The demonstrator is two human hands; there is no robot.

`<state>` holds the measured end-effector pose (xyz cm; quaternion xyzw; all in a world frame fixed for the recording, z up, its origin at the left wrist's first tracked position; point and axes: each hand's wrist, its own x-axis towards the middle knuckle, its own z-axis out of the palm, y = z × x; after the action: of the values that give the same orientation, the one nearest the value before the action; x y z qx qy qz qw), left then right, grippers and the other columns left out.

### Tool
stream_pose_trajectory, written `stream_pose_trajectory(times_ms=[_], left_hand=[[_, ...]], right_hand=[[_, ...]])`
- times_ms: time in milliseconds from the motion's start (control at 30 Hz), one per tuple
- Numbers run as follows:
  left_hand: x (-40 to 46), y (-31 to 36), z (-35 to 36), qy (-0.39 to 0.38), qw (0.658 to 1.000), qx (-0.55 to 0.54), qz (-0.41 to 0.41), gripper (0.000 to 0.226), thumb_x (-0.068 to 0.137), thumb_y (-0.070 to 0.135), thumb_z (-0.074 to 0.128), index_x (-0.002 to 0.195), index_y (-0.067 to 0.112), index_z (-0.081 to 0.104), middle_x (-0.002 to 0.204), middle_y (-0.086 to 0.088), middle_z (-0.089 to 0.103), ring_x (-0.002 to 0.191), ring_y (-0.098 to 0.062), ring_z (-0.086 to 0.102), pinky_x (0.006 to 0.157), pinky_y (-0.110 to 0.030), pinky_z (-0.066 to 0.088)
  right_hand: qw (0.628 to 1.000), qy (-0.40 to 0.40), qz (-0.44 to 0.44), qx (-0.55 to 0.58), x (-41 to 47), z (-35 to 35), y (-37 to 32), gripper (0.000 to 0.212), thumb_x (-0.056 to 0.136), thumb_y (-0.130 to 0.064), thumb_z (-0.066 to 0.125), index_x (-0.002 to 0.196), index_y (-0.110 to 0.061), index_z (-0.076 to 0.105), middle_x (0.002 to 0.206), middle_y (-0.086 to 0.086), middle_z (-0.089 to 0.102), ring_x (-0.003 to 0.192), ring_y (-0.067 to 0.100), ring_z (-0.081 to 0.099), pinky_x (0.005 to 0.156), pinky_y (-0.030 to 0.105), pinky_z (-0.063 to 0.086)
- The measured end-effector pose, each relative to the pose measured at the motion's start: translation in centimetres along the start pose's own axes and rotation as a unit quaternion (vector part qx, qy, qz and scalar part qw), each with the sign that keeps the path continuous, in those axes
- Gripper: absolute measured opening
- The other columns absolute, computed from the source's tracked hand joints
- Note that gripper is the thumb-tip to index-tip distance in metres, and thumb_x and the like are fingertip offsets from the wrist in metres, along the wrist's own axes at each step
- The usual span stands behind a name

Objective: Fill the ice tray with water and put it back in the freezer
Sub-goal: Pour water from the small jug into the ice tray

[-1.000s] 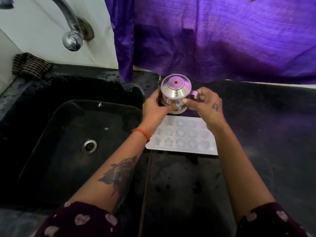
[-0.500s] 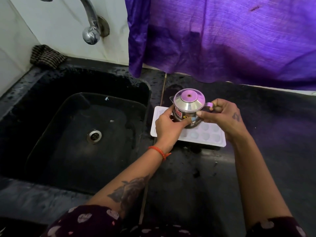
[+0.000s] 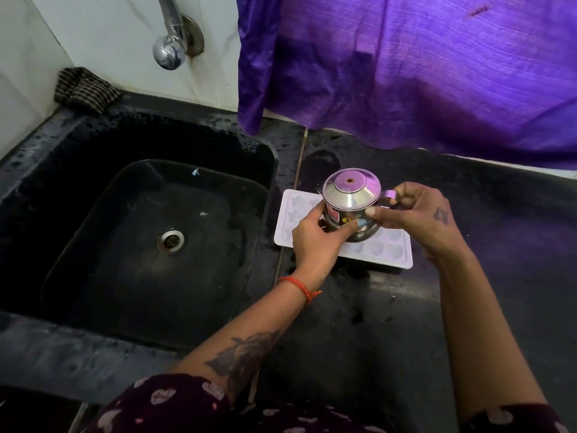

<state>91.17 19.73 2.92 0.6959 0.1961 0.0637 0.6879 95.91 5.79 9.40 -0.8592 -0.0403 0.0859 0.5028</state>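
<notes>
A white ice tray (image 3: 392, 256) with heart and star moulds lies flat on the black counter (image 3: 468, 307), just right of the sink. Above it I hold a small lidded steel jug (image 3: 351, 201) upright with both hands. My left hand (image 3: 315, 242) wraps the jug's body from the near left side. My right hand (image 3: 418, 214) grips the jug's handle, thumb pressed on the body. The jug and my hands hide the middle of the tray. I cannot tell whether the moulds hold water.
A deep black sink (image 3: 140, 239) with a steel drain (image 3: 170, 240) fills the left. A chrome tap (image 3: 170, 48) sticks out of the white wall above it. A striped cloth (image 3: 84, 89) sits at the back left corner. Purple fabric (image 3: 421, 73) hangs behind the counter.
The jug has come nearer, from behind the tray's far edge to over the tray. Both hands keep their hold. My view has shifted left and tilted.
</notes>
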Motion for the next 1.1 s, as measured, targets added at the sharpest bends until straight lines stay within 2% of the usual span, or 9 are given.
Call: stream_pose_trajectory(times_ms=[267,367,533,667,900,1100], left_hand=[[0.2,-0.2,0.1,-0.004,1.000,-0.017,-0.009,0.054,0.059,0.043,0.079,0.107,0.024,0.067,0.097,0.005,0.073,0.093,-0.012,0.068,0.087,-0.040,0.055],[0.4,-0.2,0.1,-0.005,1.000,-0.019,-0.008,0.054,0.058,0.045,0.077,0.106,0.024,0.067,0.096,0.005,0.073,0.093,-0.012,0.068,0.087,-0.040,0.055],[0.7,-0.2,-0.1,-0.008,1.000,-0.026,-0.007,0.047,0.059,0.041,0.080,0.101,0.022,0.068,0.093,0.003,0.074,0.089,-0.013,0.069,0.085,-0.039,0.056],[0.9,-0.3,-0.3,-0.009,0.999,-0.033,-0.005,0.044,0.069,0.030,0.083,0.108,0.017,0.067,0.096,0.002,0.073,0.090,-0.013,0.069,0.086,-0.037,0.056],[1.2,-0.4,-0.4,-0.004,0.999,-0.039,0.000,0.043,0.068,0.031,0.082,0.107,0.019,0.067,0.096,0.001,0.073,0.090,-0.016,0.069,0.086,-0.041,0.056],[1.3,-0.3,-0.5,0.001,0.999,-0.032,0.009,0.046,0.070,0.030,0.082,0.112,0.020,0.066,0.099,0.003,0.073,0.092,-0.014,0.068,0.087,-0.041,0.055]], right_hand=[[1.000,0.007,-0.007,-0.025,0.6,0.1,-0.2,0.037,0.056,-0.037,0.085,0.074,-0.013,0.064,0.075,0.010,0.073,0.079,0.029,0.071,0.078,0.051,0.058],[1.000,0.005,-0.005,-0.022,0.8,0.2,-0.4,0.035,0.059,-0.031,0.086,0.076,-0.010,0.064,0.076,0.012,0.072,0.079,0.029,0.071,0.076,0.047,0.059],[1.000,0.006,-0.001,-0.024,1.2,0.4,-0.6,0.032,0.062,-0.027,0.086,0.077,-0.009,0.064,0.076,0.011,0.072,0.078,0.025,0.071,0.073,0.040,0.060],[1.000,0.007,-0.005,-0.026,1.4,0.5,-0.8,0.030,0.063,-0.027,0.086,0.077,-0.010,0.064,0.076,0.010,0.072,0.076,0.023,0.071,0.072,0.039,0.060],[1.000,0.009,-0.006,-0.028,1.5,0.8,-1.2,0.033,0.064,-0.027,0.085,0.081,-0.007,0.065,0.076,0.008,0.072,0.073,0.017,0.070,0.066,0.029,0.058],[1.000,0.006,-0.002,-0.007,1.4,0.9,-1.2,0.027,0.065,-0.022,0.085,0.077,-0.009,0.064,0.077,0.011,0.072,0.075,0.019,0.070,0.066,0.028,0.057]])
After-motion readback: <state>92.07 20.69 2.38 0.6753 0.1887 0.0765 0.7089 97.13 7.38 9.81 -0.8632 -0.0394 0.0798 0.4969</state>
